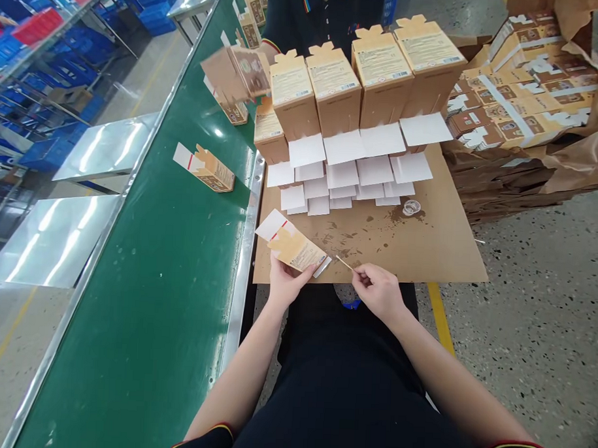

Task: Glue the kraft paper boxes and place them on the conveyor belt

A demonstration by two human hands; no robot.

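In my left hand [286, 283] is a small tan printed carton [301, 249], tilted, with its white flap spread at the upper left end and another flap standing out at the lower right end. My right hand [376, 289] pinches a thin cotton swab [344, 261], its tip pointing left, a short gap from the carton. Both hands are at the near edge of a brown cardboard sheet [440, 248]. Farther back on the sheet, a small clear round dish [411, 207] stands among wet spots. Behind it rise stacked cartons [333, 88] with white flaps hanging toward me.
A green conveyor belt [180, 259] with a metal edge runs along the left, carrying an open carton [212, 171]. Across the stack, a co-worker [326, 19] stands near a motion-blurred carton [235, 71]. At right, a paper-lined pile holds bundled flat cartons [529, 95].
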